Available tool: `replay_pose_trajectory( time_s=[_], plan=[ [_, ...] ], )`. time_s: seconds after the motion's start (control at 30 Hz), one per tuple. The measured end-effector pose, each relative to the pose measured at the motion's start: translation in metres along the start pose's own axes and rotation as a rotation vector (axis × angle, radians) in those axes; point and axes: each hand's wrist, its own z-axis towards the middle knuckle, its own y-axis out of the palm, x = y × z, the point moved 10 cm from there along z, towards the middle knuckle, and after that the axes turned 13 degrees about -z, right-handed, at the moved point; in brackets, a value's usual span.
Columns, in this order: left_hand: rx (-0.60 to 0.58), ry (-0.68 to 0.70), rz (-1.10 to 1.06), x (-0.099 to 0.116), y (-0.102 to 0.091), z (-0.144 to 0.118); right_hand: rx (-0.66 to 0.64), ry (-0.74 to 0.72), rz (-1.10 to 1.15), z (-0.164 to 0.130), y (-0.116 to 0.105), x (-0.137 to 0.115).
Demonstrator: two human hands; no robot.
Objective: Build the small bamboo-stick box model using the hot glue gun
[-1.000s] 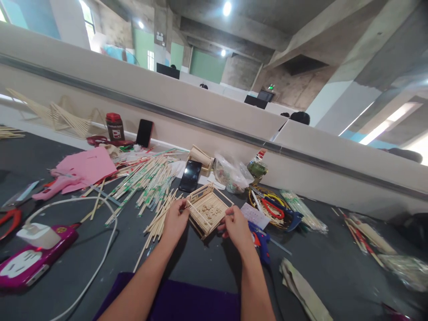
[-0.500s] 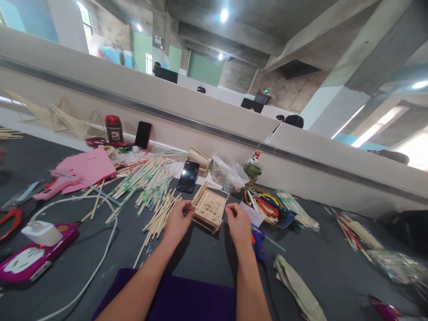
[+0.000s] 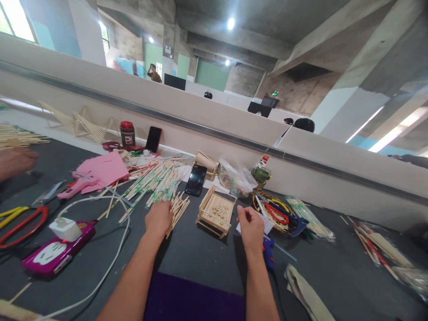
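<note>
My left hand is at the near left edge of a pile of loose bare wooden sticks. Its knuckles are bent and the fingertips are hidden behind them, so its grip does not show. To the right of the small wooden stick box, my right hand has thumb and fingers pinched together, apart from the box; anything held there is too small to make out. The box has a slatted floor, low railings and small round wooden pieces inside. It rests upright on the dark table, touched by neither hand.
Behind lie wrapped sticks and a black phone. On the right are a basket of tools, a blue glue gun and a cloth. A power strip with a white cable and another person's hand are at left.
My left hand has let go of the box's left side and moved left to the loose sticks. My right hand stays pinched beside the box. The other person's hand has come further into view.
</note>
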Motion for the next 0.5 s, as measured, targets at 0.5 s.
replay_pose_trajectory(
  time_s=[0.5],
  plan=[
    [-0.066,-0.165,-1.053,0.007,0.011,-0.001,-0.054,-0.017,0.151,-0.013,0.005,-0.003]
  ],
)
